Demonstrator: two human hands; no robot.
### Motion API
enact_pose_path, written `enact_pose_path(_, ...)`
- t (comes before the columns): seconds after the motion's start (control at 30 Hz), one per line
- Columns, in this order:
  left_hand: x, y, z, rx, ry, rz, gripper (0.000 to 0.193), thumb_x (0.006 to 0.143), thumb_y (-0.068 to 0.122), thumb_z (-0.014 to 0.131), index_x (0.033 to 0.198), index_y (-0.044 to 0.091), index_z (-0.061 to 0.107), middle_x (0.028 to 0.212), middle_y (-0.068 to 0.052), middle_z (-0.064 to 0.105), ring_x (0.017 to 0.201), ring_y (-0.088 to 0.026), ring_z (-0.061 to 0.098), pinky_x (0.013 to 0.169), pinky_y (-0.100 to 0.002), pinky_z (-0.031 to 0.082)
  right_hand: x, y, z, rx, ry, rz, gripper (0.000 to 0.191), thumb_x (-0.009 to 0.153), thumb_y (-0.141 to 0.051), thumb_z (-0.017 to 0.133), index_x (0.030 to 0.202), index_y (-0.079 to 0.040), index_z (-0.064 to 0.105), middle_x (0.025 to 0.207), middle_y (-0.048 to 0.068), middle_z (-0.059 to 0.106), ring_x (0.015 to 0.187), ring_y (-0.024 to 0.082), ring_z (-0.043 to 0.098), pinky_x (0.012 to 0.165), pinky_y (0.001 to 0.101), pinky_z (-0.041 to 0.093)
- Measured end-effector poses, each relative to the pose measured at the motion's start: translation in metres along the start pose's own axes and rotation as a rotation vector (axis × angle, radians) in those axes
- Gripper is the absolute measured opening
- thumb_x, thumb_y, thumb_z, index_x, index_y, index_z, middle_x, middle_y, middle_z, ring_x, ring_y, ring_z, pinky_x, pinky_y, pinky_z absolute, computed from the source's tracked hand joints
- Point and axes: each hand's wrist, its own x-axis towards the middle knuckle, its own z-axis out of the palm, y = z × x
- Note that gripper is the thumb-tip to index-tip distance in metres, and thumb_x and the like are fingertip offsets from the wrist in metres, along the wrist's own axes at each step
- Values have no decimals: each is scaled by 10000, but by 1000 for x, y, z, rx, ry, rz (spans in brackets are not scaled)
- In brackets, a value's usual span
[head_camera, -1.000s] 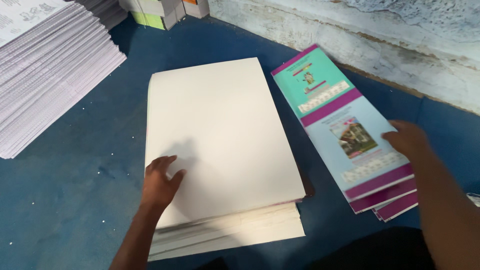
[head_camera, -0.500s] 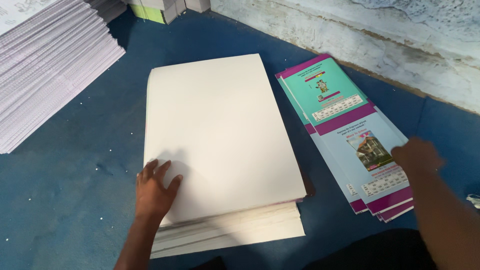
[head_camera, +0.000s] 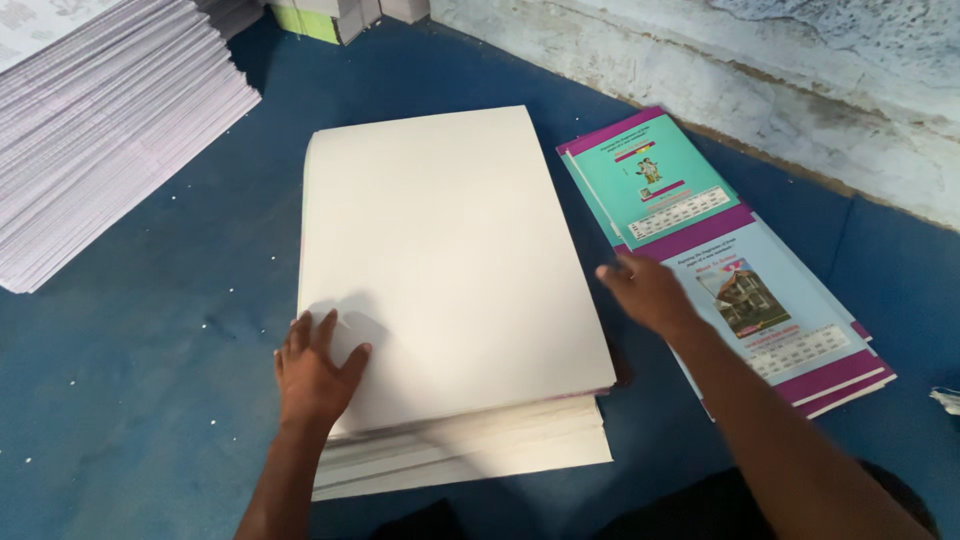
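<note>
At the near edge of the blue floor covering (head_camera: 130, 400), the person's left hand (head_camera: 315, 370) is lying flat with fingers spread on the near left corner of a thick stack of blank white sheets (head_camera: 450, 270), pressing on the top sheet and gripping nothing. The stack is sitting squarely in front of the person, its lower layers fanning out slightly toward the near edge. Just to the right, the right hand (head_camera: 650, 292) is hovering open, fingers loosely extended (blurred, so whether the fingertips are touching anything cannot be told), over the gap between the white stack and a small pile of printed covers (head_camera: 740, 270); it is holding nothing. These covers, coloured teal, pale blue and purple with small pictures on them, are lying just beside the white stack, slightly angled and fanned. Farther off to the left, a tall stack of printed white sheets (head_camera: 100, 130) is standing well apart from the hands. Beyond the covers, a rough whitish wall (head_camera: 760, 90) is running along the far edge, and a few small boxes (head_camera: 345, 15) are sitting at the top.
</note>
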Motion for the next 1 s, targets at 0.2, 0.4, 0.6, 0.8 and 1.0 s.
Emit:
enact_pose_path(0.2,5,-10,-5,-116,-86,-181,1109,768,622,763,1626,234,177,1681,-156,165,1555,-335,127,1245,-550,124,-22,-28,29,0,-257,103,751,979,-597,596,1307,78,578,1190,297,692,1139,402,684,981,458,530)
enact_pose_path(0.4,3,-11,-6,-185,-106,-239,1173,744,610,798,1639,224,145,1689,-168,169,1563,-339,142,1251,-589,118,-43,-57,22,79,-234,42,655,923,-496,649,1301,37,607,1202,254,694,1131,360,676,957,445,515)
enact_pose_path(0.6,2,-8,-9,-160,-101,-254,1164,746,619,798,1634,221,159,1682,-166,188,1569,-343,142,1250,-590,116,-62,-100,-10,114,-67,-72,516,895,-311,716,1329,-40,650,1047,196,760,927,292,732,835,397,546)
enact_pose_path(0.8,-3,0,-32,-227,-110,-281,1114,765,562,810,1614,144,222,1631,-200,264,1469,-382,311,1176,-578,311,-58,-115,-20,720,-227,254,506,914,-178,678,1406,-80,606,1098,169,741,949,231,729,778,351,584)
enact_pose_path(1.0,-5,-11,-57,-543,26,-329,748,928,413,740,1480,-21,480,1279,-279,618,1000,-355,721,861,-461,587,-45,-101,-18,961,-291,435,548,899,-177,676,1435,-112,586,1186,153,730,1027,221,716,859,357,588)
